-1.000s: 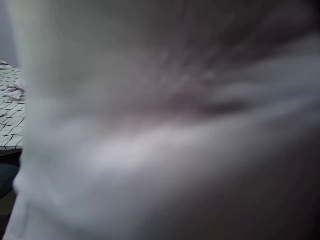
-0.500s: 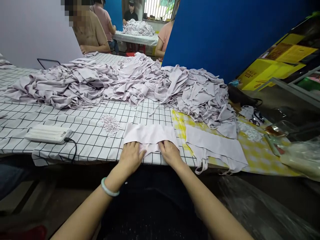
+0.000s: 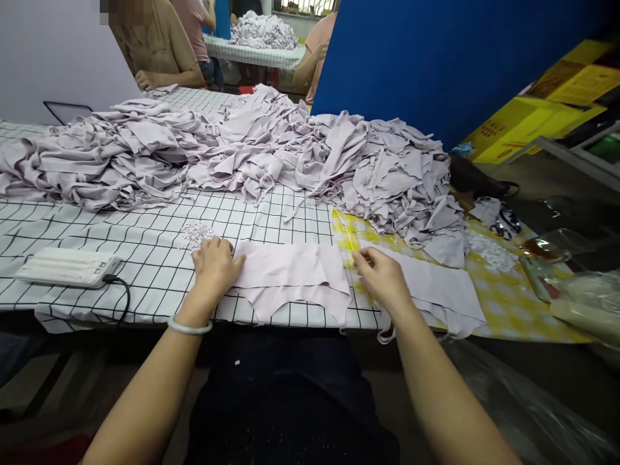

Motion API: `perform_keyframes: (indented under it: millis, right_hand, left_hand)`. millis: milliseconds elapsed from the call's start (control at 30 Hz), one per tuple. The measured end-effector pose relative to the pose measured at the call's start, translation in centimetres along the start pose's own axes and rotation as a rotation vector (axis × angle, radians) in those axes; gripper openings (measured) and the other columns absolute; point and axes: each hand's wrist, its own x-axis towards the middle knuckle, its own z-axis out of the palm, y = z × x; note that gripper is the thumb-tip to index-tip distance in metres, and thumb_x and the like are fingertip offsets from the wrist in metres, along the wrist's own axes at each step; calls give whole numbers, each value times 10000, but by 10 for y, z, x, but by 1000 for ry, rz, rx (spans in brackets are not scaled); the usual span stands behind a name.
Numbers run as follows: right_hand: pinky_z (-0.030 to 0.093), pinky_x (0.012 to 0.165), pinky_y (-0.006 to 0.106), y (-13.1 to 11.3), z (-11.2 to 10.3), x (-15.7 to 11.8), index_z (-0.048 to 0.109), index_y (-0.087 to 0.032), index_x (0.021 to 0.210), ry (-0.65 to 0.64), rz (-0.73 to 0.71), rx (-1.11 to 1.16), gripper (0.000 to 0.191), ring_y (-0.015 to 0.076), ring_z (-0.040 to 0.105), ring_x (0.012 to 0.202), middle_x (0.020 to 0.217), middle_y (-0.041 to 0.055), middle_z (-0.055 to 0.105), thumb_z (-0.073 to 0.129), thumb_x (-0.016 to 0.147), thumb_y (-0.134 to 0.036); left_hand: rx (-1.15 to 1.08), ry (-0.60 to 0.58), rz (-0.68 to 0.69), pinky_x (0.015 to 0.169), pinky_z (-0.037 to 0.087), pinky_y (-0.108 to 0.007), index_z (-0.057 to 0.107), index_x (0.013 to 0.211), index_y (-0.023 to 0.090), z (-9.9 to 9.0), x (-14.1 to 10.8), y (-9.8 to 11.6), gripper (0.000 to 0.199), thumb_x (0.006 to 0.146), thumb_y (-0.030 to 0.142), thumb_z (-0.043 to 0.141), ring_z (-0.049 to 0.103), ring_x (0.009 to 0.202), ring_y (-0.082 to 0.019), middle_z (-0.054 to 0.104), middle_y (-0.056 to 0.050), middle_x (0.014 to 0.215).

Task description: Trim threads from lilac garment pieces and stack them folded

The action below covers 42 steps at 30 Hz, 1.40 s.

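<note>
A pale lilac garment piece (image 3: 290, 265), folded over at its top, lies flat on the checked cloth, its curved lower edge toward me. My left hand (image 3: 212, 268) is at its left end, fingers spread and bent over the near side of a heap of tiny pale bits (image 3: 194, 232); the thumb reaches the fabric's edge. My right hand (image 3: 380, 274) is off the garment's right end, thumb and forefinger pinched together; anything between them is too small to make out. Beneath and beyond this hand lie similar pieces (image 3: 440, 287) with straps on yellow cloth.
A long mound of lilac garments (image 3: 271, 139) spans the table behind. On the left sits a white power bank (image 3: 68, 266) with a black cable. A blue panel (image 3: 426, 58) rises at the right, yellow boxes (image 3: 523, 126) beyond it. Other people sit across the table.
Both hands have let go of the garment's lower edge and moved apart, the left toward the tiny bits, the right toward the neighbouring pieces. The garment now lies uncovered; the view has shifted slightly.
</note>
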Motion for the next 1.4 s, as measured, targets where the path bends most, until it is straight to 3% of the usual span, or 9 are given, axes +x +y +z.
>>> perform_keyframes:
  millis: [200, 333, 500, 700, 800, 900, 1067, 1267, 1400]
  right_hand:
    - [401, 677, 325, 0, 24, 46, 599, -222, 850, 3, -26, -275, 117, 228, 609, 794, 829, 52, 679, 516, 874, -301]
    - [449, 723, 349, 6, 19, 15, 553, -212, 1103, 45, -280, -262, 291, 257, 607, 905, 987, 79, 643, 552, 852, -359]
    - [461, 765, 377, 15, 23, -17, 593, -201, 884, -20, -550, -497, 110, 269, 576, 880, 922, 104, 623, 497, 838, -174]
    - [475, 849, 403, 30, 11, -8, 610, -196, 967, -26, -522, -330, 198, 273, 590, 926, 996, 110, 634, 511, 798, -168]
    - [486, 799, 374, 31, 5, 5, 606, -206, 1046, -16, -314, -140, 239, 227, 605, 855, 1050, 88, 641, 520, 842, -294]
    - [452, 757, 369, 27, 8, 28, 607, -205, 844, 110, -79, -215, 207, 229, 583, 817, 930, 83, 642, 551, 837, -404]
    - [397, 674, 314, 23, 19, 59, 555, -221, 699, 5, -49, -126, 178, 194, 563, 707, 725, 18, 623, 583, 802, -364]
    - [404, 763, 349, 24, 31, 47, 530, -216, 833, 163, -196, -234, 121, 236, 575, 850, 891, 73, 640, 549, 852, -335]
    - [384, 787, 392, 28, 39, 23, 542, -220, 926, 163, -242, -369, 233, 280, 559, 913, 961, 91, 639, 538, 894, -451]
  left_hand:
    - [-131, 125, -15, 991, 381, -529, 562, 1193, 170, 4, -4, 8, 400, 872, 409, 567, 460, 1212, -368, 566, -171, 1256]
    - [-121, 13, 69, 1062, 286, -596, 334, 1462, 175, 8, -52, 7, 802, 800, 505, 645, 382, 1294, -403, 450, -193, 1420]
    - [-146, -3, -45, 1091, 240, -599, 273, 1495, 169, 19, -73, 11, 785, 804, 382, 578, 391, 1280, -384, 475, -174, 1372]
    - [-172, -32, -42, 1078, 259, -583, 434, 1387, 183, 14, -52, 10, 575, 840, 349, 502, 439, 1223, -357, 549, -146, 1280]
    - [-160, -21, -69, 1053, 284, -576, 598, 1136, 201, 18, -30, 13, 354, 899, 424, 459, 460, 1202, -362, 589, -141, 1196]
    - [-112, -51, -70, 1015, 311, -588, 634, 883, 188, 19, -7, 21, 236, 885, 388, 510, 485, 1160, -380, 621, -152, 1098]
    - [-135, -87, -104, 983, 380, -558, 599, 718, 202, 1, 11, 14, 148, 821, 307, 583, 541, 1095, -352, 663, -105, 982]
    - [-40, 66, 115, 1142, 272, -596, 521, 1330, 157, 12, -7, 6, 519, 887, 424, 568, 383, 1382, -387, 474, -189, 1473]
    - [27, -102, 194, 1181, 74, -684, 272, 1545, 213, 31, -28, 2, 741, 931, 585, 457, 162, 1517, -394, 232, -154, 1646]
